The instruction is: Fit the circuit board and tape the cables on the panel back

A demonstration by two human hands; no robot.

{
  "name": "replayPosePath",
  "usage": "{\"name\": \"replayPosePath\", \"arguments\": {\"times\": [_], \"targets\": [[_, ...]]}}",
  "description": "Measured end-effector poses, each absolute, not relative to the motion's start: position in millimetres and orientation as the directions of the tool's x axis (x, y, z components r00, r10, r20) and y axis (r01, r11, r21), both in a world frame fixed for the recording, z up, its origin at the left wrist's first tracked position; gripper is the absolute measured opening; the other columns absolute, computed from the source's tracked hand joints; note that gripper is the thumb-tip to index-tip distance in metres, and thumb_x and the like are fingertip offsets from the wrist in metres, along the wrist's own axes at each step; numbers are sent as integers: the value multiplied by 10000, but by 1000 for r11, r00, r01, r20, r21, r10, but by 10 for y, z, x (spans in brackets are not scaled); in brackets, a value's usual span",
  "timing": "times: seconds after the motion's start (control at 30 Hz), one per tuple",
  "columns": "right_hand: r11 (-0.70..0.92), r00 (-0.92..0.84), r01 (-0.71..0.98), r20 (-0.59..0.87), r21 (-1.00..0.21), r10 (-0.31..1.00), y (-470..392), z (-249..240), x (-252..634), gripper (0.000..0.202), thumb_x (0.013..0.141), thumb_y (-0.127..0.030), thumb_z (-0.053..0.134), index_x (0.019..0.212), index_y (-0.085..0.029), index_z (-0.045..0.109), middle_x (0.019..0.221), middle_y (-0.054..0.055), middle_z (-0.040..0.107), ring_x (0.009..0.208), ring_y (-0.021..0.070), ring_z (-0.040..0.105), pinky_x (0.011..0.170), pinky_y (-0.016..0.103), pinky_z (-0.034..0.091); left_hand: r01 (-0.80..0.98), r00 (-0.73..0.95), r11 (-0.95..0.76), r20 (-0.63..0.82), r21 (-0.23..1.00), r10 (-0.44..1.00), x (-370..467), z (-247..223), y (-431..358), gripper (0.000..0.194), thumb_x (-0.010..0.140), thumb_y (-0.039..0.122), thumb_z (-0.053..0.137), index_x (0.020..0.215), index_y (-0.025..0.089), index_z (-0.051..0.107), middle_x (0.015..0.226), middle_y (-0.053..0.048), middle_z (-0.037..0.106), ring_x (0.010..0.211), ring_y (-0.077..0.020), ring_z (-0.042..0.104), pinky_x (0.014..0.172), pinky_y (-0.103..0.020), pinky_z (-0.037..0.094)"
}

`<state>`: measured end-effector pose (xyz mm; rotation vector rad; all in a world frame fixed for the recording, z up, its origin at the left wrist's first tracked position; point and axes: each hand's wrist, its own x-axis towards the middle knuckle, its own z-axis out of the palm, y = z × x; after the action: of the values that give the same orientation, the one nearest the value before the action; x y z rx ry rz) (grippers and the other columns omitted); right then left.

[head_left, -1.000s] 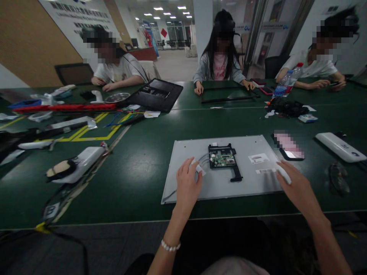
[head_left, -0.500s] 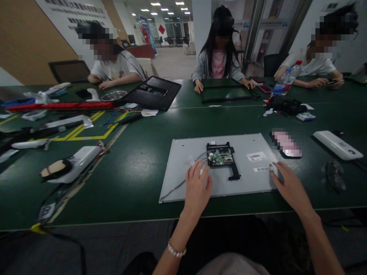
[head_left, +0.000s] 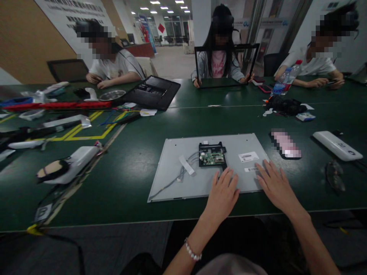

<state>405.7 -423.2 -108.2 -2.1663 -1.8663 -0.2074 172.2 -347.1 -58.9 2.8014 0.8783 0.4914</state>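
In front of me a grey display panel (head_left: 177,149) lies flat, back side up, near the table's front edge. A green circuit board (head_left: 212,158) sits in a black bracket (head_left: 203,145) on it, with grey cables (head_left: 169,185) running to the panel's lower left corner. A strip of white tape (head_left: 187,166) crosses the cables. My left hand (head_left: 224,191) is open over the panel's lower edge and hides the bracket's lower arm. Fingers spread, my right hand (head_left: 275,183) lies open at the panel's right edge, beside a white label (head_left: 250,170).
Right of the panel are a pink phone (head_left: 286,144), a white power bank (head_left: 337,146) and glasses (head_left: 335,175). Across the table a person holds up a black frame (head_left: 226,86). A black monitor cover (head_left: 151,92) and cables lie left; a bottle (head_left: 283,82) stands at the back right.
The panel has shifted left. My left hand has moved right, uncovering the cables and tape, and my right hand slightly left. The person opposite has raised the black frame upright.
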Motion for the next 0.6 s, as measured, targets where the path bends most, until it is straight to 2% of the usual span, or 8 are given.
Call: {"name": "replayPosePath", "arguments": {"times": [0.17,0.33,0.47,0.6], "targets": [[-57,83,993,267,-105,960,-4126,-1049,3924,546,978,-406,326,1486,-209,357,1556,132,334,1432,318,287,1132,598,212,531,773,-806,241,262,587,1701,-593,-3455,371,961,277,449,1315,176,497,1417,-118,513,1397,-244,365,1156,-495,275],[15,17,989,215,-146,976,-4044,-988,3833,638,959,-487,372,1507,-165,311,1573,164,278,1439,316,271,1143,573,211,597,714,-755,248,272,654,1615,-577,-3446,378,974,268,412,1334,176,484,1406,-118,529,1382,-239,391,1173,-540,208],[109,-79,973,151,-203,985,-3988,-869,3764,727,915,-573,443,1522,-208,278,1599,135,218,1454,307,232,1152,558,215,664,649,-705,275,251,709,1539,-591,-3443,400,966,257,429,1353,167,476,1374,-125,560,1368,-250,414,1168,-541,216],[229,-212,943,95,-242,973,-3878,-731,3677,758,895,-589,482,1530,-246,254,1614,105,179,1468,284,189,1165,526,215,739,568,-634,298,227,768,1426,-596,-3431,394,966,237,417,1339,144,502,1357,-131,575,1368,-264,413,1158,-537,239]]}}
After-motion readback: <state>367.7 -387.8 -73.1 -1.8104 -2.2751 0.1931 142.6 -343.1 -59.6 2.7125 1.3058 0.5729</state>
